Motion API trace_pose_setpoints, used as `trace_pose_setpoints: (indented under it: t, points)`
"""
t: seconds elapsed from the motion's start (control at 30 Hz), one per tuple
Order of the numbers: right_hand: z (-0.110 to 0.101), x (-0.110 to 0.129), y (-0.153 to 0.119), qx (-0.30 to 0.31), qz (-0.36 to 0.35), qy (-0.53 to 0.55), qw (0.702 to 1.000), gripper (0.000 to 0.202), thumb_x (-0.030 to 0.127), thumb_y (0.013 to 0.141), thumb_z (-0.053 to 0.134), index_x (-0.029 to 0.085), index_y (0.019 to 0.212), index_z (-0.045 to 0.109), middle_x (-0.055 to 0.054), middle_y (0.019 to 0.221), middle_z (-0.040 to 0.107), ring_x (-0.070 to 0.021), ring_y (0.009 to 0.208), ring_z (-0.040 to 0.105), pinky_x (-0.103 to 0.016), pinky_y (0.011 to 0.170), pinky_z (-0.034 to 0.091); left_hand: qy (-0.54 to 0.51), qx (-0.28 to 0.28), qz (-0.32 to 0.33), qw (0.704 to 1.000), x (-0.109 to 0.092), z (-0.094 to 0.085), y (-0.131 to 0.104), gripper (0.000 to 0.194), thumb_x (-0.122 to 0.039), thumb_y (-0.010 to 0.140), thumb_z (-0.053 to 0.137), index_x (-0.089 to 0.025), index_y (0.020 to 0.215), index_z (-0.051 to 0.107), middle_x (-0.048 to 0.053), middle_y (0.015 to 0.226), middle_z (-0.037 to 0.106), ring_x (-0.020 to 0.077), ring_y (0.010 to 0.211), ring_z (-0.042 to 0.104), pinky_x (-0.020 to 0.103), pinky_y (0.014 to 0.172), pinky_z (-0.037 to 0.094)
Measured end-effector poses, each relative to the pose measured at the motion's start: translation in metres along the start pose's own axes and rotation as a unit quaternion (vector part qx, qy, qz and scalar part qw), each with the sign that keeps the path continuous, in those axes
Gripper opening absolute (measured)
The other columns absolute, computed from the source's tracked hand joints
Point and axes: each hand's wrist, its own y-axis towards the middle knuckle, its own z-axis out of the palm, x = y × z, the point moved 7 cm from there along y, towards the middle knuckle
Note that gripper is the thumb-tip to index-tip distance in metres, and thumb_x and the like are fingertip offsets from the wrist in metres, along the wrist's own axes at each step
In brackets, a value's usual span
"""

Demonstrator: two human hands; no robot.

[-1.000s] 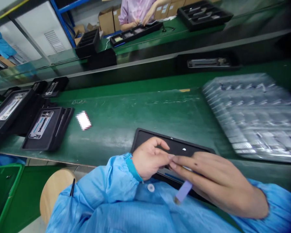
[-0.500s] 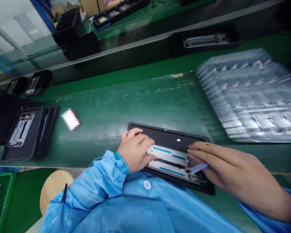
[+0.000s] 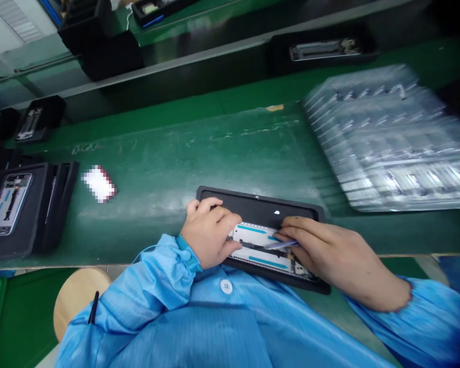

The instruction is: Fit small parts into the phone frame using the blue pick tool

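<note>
A phone frame (image 3: 258, 236) with blue adhesive strips and a dark flex strip along its middle lies in a black tray (image 3: 249, 201) at the table's near edge. My left hand (image 3: 210, 232) is closed on the frame's left end, thumb and fingers at its edges. Between the fingers of my right hand (image 3: 325, 245) is a thin, pale bluish pointed tool (image 3: 281, 245); its exact kind is unclear. The tool's tip lies over the flex strip, but whether it touches is unclear. My right fingers cover part of the frame's upper right side.
Black trays with a similar phone frame (image 3: 8, 204) stand at the left. At the right is a stack of clear plastic trays (image 3: 387, 138). Another phone frame (image 3: 325, 49) sits in a black tray at the back. A blurred-out white and red item (image 3: 99, 183) lies left of centre.
My right hand has moved left along the phone frame, taking the tool tip from the right-end parts to the middle flex strip. My left hand keeps its hold. The view has shifted slightly.
</note>
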Motion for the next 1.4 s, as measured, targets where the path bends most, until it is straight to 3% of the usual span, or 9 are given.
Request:
trace_pose_setpoints:
  t: [0.13, 0.53, 0.7, 0.9, 1.13, 1.4]
  points:
    - [0.001, 0.003, -0.003, 0.010, -0.005, -0.002, 1.000, 0.023, 0.009, 0.112, 0.054, 0.012, 0.111, 0.077, -0.015, 0.121, 0.083, -0.0230, 0.097, 0.081, -0.035, 0.079, 0.064, 0.009, 0.000, 0.001, 1.000, -0.001, -0.001, 0.000, 0.044, -0.043, 0.096, 0.090, -0.027, 0.135, 0.078, 0.010, 0.136, 0.084, 0.0435, 0.152, 0.058, 0.064, 0.115, 0.042]
    - [-0.001, 0.010, 0.018, 0.047, -0.002, -0.036, 0.998, 0.025, 0.011, 0.110, 0.052, 0.017, 0.108, 0.077, -0.010, 0.115, 0.082, -0.0208, 0.084, 0.073, -0.036, 0.073, 0.055, 0.010, -0.001, -0.002, 1.000, -0.002, -0.002, 0.000, 0.042, -0.042, 0.096, 0.092, -0.028, 0.133, 0.078, 0.009, 0.137, 0.084, 0.0424, 0.152, 0.058, 0.064, 0.115, 0.041]
    - [0.000, 0.008, 0.012, 0.055, 0.027, -0.018, 0.998, 0.025, 0.012, 0.110, 0.053, 0.018, 0.110, 0.078, -0.010, 0.117, 0.082, -0.0226, 0.087, 0.075, -0.038, 0.075, 0.057, 0.008, 0.001, 0.000, 1.000, -0.002, -0.001, 0.001, 0.042, -0.041, 0.095, 0.093, -0.027, 0.131, 0.078, 0.009, 0.136, 0.084, 0.0428, 0.152, 0.058, 0.064, 0.115, 0.041]
    - [0.006, -0.006, -0.001, 0.036, 0.095, 0.066, 0.993, 0.023, 0.025, 0.116, 0.056, 0.020, 0.117, 0.078, -0.008, 0.123, 0.083, -0.0213, 0.097, 0.081, -0.035, 0.079, 0.064, 0.010, 0.003, 0.002, 1.000, -0.004, -0.002, 0.001, 0.042, -0.042, 0.094, 0.094, -0.026, 0.129, 0.078, 0.008, 0.134, 0.084, 0.0431, 0.152, 0.058, 0.065, 0.115, 0.041]
    - [0.004, -0.002, -0.023, 0.012, 0.091, 0.056, 0.994, 0.023, 0.023, 0.113, 0.062, 0.025, 0.124, 0.082, -0.009, 0.130, 0.083, -0.0246, 0.105, 0.082, -0.038, 0.087, 0.066, 0.013, 0.004, 0.001, 1.000, -0.004, -0.002, 0.001, 0.040, -0.042, 0.095, 0.094, -0.026, 0.128, 0.077, 0.008, 0.133, 0.083, 0.0431, 0.152, 0.057, 0.066, 0.114, 0.041]
    - [0.001, 0.011, -0.013, 0.018, 0.088, 0.013, 0.996, 0.024, 0.017, 0.108, 0.066, 0.020, 0.123, 0.084, -0.011, 0.127, 0.084, -0.0253, 0.102, 0.080, -0.038, 0.087, 0.063, 0.018, 0.013, -0.006, 1.000, -0.003, -0.001, 0.001, 0.039, -0.044, 0.095, 0.093, -0.028, 0.127, 0.077, 0.008, 0.132, 0.083, 0.0434, 0.153, 0.056, 0.065, 0.115, 0.041]
